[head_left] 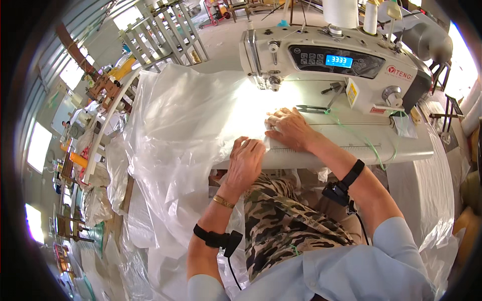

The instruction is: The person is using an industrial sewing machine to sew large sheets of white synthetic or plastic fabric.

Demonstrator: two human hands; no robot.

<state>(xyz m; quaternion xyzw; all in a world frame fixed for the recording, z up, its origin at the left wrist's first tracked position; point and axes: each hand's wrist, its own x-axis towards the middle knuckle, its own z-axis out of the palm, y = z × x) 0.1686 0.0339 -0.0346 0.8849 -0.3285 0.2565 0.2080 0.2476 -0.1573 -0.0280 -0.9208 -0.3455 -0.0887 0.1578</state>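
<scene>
A sheet of thin, clear plastic (175, 110) covers the left part of the sewing machine's bed and hangs down over its front edge. My left hand (246, 159) has its fingers curled on the sheet's right edge, near the front of the bed. Just right of it and farther in, my right hand (290, 129) pinches the same edge, with its fingertips in the lamp's glare. The white sewing machine (321, 55) stands beyond both hands, and its needle area is washed out by the bright light. Dark thread snips (312, 109) lie on the bed beside my right hand.
Green thread (369, 143) trails over the bed at the right, near a small clear bag (404, 125). White thread cones (340, 14) stand above the machine. A metal rack (163, 37) is at the back left. More plastic sheeting (424, 190) hangs at the right.
</scene>
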